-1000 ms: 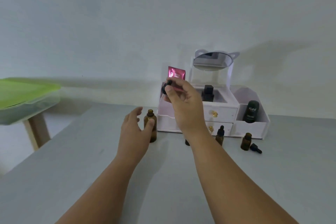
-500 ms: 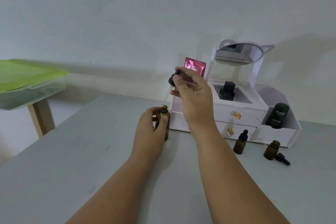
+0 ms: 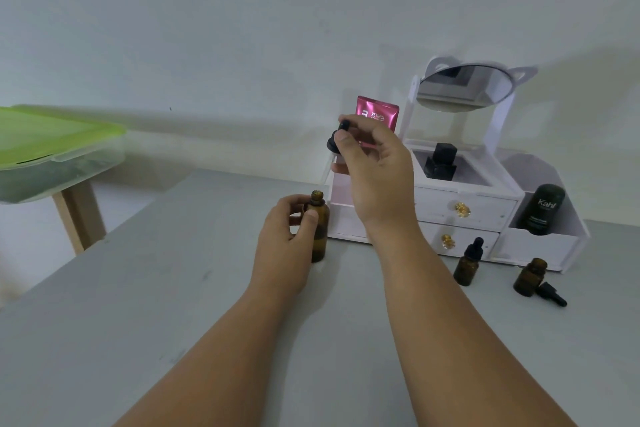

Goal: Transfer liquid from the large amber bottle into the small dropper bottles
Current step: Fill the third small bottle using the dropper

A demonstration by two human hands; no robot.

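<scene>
**Dropper lifted clear, big bottle held on the bench**

From my seat I see the left hand wrapped round the large amber bottle, thumb across its front. The bottle stands upright on the grey bench, uncapped, just in front of the left end of the white organizer.

The right hand is raised above the bottle, in front of the organizer's left side. Thumb and forefinger pinch a black dropper cap (I cannot make out its glass tube against the white behind it).

In front of the organizer's drawers stands a small dropper bottle with its black dropper on. Before the organizer's right-hand bin stands a second small bottle, open, with a loose dropper lying on the bench just beside its base.

The organizer carries a tilted mirror on top, a pink sachet standing in its left slot, a black bottle in the middle tray and a dark container in the right bin. Well to the organizer's left is a green-lidded box.
</scene>
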